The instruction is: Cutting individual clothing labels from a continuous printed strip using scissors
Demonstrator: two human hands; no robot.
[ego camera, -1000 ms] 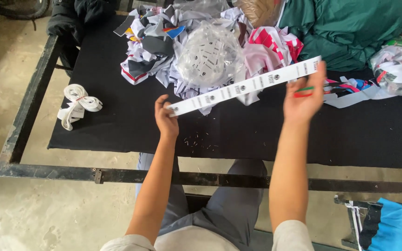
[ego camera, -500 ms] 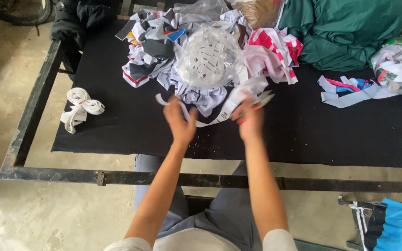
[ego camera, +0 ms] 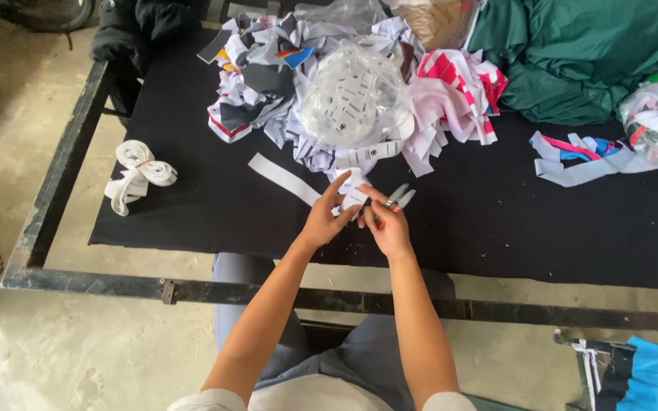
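Where a second ago the arms were spread wide with the white strip stretched between them, both hands have now drawn together at the middle of the frame. At left centre lies a rolled bundle of tape on the black cloth. The left hand pinches the gathered white strip, one end trailing up-left. The right hand grips small snips, so folding looks under way.

arms: 2, bare to the shoulder
top: white, short sleeves
trousers: grey-blue
hands: no gloves
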